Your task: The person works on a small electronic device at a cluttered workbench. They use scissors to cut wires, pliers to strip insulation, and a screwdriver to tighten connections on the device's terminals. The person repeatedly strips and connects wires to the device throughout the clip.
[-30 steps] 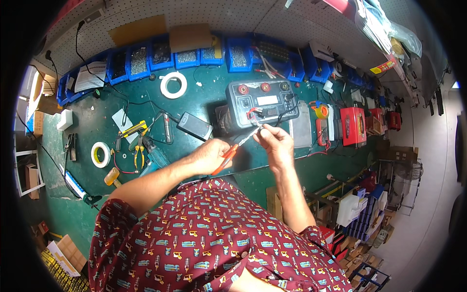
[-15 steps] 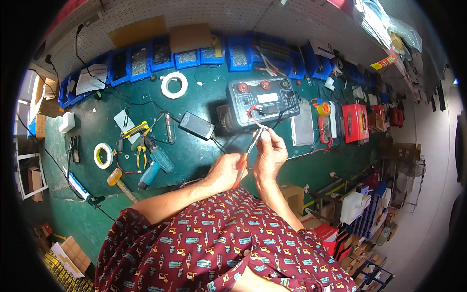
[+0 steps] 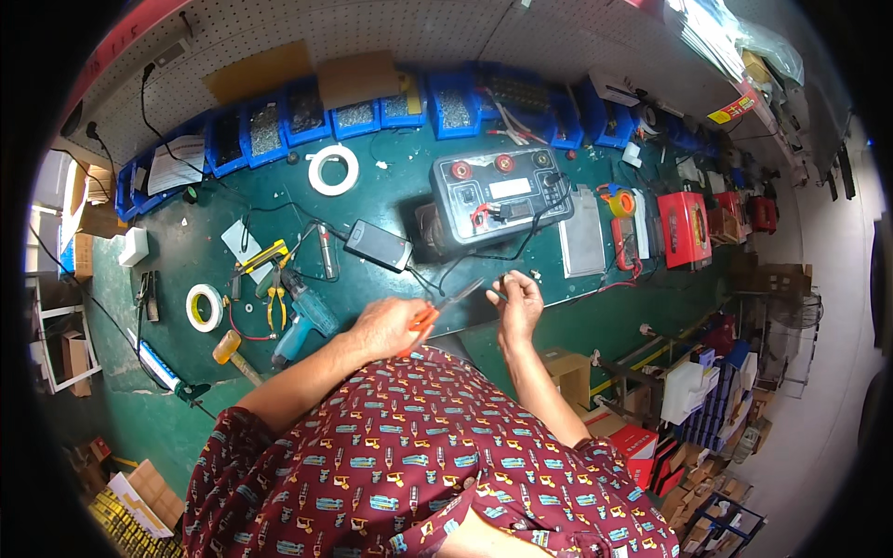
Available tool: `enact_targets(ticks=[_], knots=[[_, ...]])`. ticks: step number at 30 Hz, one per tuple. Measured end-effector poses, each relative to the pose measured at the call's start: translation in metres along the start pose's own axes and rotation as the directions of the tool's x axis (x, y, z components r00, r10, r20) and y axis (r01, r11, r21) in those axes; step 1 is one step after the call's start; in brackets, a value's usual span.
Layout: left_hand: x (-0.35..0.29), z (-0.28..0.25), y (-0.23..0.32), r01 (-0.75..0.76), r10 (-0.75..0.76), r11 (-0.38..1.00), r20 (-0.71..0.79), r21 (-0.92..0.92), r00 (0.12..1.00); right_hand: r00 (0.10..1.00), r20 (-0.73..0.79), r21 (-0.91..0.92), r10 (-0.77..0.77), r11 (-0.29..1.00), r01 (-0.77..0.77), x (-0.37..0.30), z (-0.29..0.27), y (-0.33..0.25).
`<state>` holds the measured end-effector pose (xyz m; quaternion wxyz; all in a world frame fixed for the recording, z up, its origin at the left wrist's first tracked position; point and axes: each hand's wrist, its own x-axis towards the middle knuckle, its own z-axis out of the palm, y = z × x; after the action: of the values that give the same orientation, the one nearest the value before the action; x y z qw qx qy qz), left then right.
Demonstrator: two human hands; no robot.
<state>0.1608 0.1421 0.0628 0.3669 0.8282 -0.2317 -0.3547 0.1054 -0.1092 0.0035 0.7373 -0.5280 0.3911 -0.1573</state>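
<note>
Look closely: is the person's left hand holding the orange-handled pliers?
Yes, the left hand grips the orange-handled pliers over the green bench.

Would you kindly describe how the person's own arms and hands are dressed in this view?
Both forearms come up from the lower edge bare, and the left hand and right hand wear no gloves. The short sleeves belong to a dark red shirt printed all over with small teal, yellow and white motifs. No watch, ring or bracelet can be made out at this size.

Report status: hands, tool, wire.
Left hand shut on orange-handled pliers. Right hand pinching thin black wire. Grey battery box just beyond.
</note>
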Motion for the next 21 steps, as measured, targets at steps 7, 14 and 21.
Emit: enact_targets(ticks=[7, 14, 21], knots=[[0.019, 0.057, -0.136, 0.098, -0.125, 0.910, 0.041, 0.403, 0.991, 0.993, 0.106, -0.540, -0.050, 0.836, 0.100, 0.036, -0.030, 0.040], [0.026, 0.089, -0.197, -0.035, 0.026, 0.914, 0.028, 0.403, 0.999, 0.433, 0.567, -0.393, -0.701, 0.231, 0.890, -0.002, 0.057, -0.098], [0.020, 0.059, -0.147, 0.098, -0.157, 0.819, 0.057, 0.565, 0.986, 0.141, 0.849, -0.274, -0.509, -0.196, 0.941, 0.017, 0.090, -0.134]])
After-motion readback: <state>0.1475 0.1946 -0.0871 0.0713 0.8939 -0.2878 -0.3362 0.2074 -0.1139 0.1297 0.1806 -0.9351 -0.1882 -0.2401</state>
